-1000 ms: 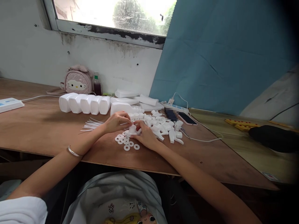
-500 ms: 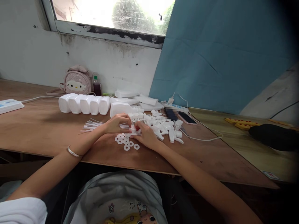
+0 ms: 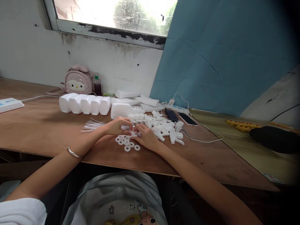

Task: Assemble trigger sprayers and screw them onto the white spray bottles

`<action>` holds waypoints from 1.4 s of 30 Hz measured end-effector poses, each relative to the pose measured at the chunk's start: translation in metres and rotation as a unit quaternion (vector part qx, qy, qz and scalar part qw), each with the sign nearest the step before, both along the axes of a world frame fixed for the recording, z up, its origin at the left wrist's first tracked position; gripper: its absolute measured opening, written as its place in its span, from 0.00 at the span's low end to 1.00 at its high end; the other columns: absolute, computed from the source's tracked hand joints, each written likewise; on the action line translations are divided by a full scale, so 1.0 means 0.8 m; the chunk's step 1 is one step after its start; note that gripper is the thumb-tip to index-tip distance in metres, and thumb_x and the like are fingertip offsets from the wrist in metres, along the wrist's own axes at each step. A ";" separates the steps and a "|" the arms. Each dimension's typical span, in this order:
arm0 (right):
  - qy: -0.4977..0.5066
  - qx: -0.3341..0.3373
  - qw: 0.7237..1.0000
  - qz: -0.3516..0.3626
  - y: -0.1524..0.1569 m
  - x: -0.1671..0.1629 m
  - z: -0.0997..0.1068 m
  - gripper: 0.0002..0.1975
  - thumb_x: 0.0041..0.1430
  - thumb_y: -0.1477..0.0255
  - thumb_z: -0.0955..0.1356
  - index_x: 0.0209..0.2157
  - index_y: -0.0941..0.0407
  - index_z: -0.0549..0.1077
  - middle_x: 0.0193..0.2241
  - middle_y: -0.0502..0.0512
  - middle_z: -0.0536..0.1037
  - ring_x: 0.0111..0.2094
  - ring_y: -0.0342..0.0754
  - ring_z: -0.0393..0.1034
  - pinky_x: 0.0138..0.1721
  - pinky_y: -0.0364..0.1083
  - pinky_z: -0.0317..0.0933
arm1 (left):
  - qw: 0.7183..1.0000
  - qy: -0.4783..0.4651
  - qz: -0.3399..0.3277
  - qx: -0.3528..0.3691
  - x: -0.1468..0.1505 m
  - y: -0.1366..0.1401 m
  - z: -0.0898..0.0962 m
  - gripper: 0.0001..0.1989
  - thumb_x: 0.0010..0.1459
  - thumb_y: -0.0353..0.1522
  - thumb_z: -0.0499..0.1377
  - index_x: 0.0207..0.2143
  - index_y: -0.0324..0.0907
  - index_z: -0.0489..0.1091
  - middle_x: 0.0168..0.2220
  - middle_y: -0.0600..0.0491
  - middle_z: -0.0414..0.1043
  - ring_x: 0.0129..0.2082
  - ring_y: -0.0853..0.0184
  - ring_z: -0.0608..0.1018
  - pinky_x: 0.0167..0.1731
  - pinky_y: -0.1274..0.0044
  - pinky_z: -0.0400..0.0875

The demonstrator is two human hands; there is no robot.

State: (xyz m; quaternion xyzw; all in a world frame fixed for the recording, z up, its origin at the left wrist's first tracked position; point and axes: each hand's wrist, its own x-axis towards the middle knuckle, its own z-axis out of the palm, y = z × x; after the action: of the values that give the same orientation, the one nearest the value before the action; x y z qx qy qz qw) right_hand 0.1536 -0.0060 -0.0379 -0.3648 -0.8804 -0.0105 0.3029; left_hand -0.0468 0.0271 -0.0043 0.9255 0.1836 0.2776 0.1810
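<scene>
My left hand [image 3: 119,125] is closed, its thumb and fingers pinching a white spray head [image 3: 134,133] from the left. On the other side my right hand [image 3: 145,135] grips the same piece with bent fingers, which hide much of it. Just in front of the hands lie several flat white ring washers [image 3: 127,142] in a loose group. Thin white tubes [image 3: 92,125] are fanned out behind my left wrist. A heap of white trigger spray heads [image 3: 164,126] spreads to the right of my right hand.
White bottles [image 3: 85,104] lie in a row at the back left, with more white bottles [image 3: 124,109] stacked beside them. Along the wall stand a pink bag [image 3: 78,82] and a dark drink bottle [image 3: 97,86]. A phone [image 3: 188,119], power strip [image 3: 179,108] and cables are at the right.
My right fingers have shifted slightly on the white spray head, and both hands stay at the same spot. The view has tilted a little.
</scene>
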 end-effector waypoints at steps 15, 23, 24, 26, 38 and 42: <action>0.007 0.011 1.000 0.010 0.001 -0.001 -0.003 0.10 0.53 0.65 0.67 0.36 0.54 0.66 0.33 0.54 0.71 0.34 0.48 0.67 0.37 0.46 0.62 | 0.999 -0.004 0.006 0.033 0.001 0.004 -0.001 0.10 0.48 0.37 0.62 0.27 0.37 0.71 0.30 0.51 0.72 0.31 0.70 0.72 0.34 0.81 0.65; -0.015 0.073 0.997 0.031 0.003 -0.002 -0.004 0.09 0.55 0.65 0.65 0.35 0.56 0.65 0.30 0.55 0.71 0.33 0.48 0.67 0.34 0.45 0.62 | 1.000 -0.007 -0.003 0.017 0.001 0.006 -0.002 0.11 0.48 0.37 0.62 0.24 0.37 0.71 0.30 0.50 0.72 0.31 0.70 0.72 0.33 0.81 0.65; -0.019 0.079 0.996 0.031 0.003 -0.001 -0.005 0.09 0.56 0.65 0.65 0.35 0.56 0.66 0.31 0.55 0.71 0.33 0.48 0.66 0.34 0.45 0.62 | 1.000 -0.007 -0.002 0.016 0.001 0.005 -0.002 0.11 0.48 0.37 0.62 0.25 0.37 0.70 0.30 0.50 0.71 0.31 0.70 0.72 0.33 0.81 0.64; -0.032 0.085 0.995 0.031 0.004 -0.001 -0.006 0.09 0.56 0.66 0.65 0.37 0.56 0.66 0.31 0.55 0.70 0.33 0.49 0.66 0.34 0.46 0.62 | 1.000 -0.003 0.006 0.014 0.001 0.005 -0.003 0.12 0.48 0.38 0.62 0.26 0.37 0.70 0.30 0.51 0.70 0.31 0.71 0.71 0.33 0.81 0.64; -0.005 0.077 0.996 0.049 0.003 -0.003 -0.004 0.07 0.55 0.72 0.66 0.37 0.55 0.66 0.32 0.54 0.71 0.33 0.48 0.65 0.35 0.46 0.62 | 0.999 0.000 0.017 0.037 0.002 0.008 -0.004 0.13 0.48 0.39 0.62 0.25 0.37 0.70 0.27 0.52 0.71 0.30 0.71 0.70 0.32 0.81 0.63; -0.002 0.054 0.997 0.047 0.004 -0.002 -0.007 0.07 0.54 0.72 0.66 0.36 0.55 0.64 0.32 0.54 0.71 0.34 0.49 0.66 0.35 0.47 0.62 | 0.999 0.009 0.005 0.037 0.002 0.009 -0.003 0.13 0.49 0.40 0.60 0.24 0.37 0.70 0.29 0.50 0.71 0.31 0.70 0.71 0.33 0.81 0.63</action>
State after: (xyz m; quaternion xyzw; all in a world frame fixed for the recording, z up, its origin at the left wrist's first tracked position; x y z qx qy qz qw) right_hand 0.1518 -0.0030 -0.0434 -0.3061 -0.8953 -0.0443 0.3207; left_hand -0.0456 0.0342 -0.0071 0.9331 0.1794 0.2768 0.1431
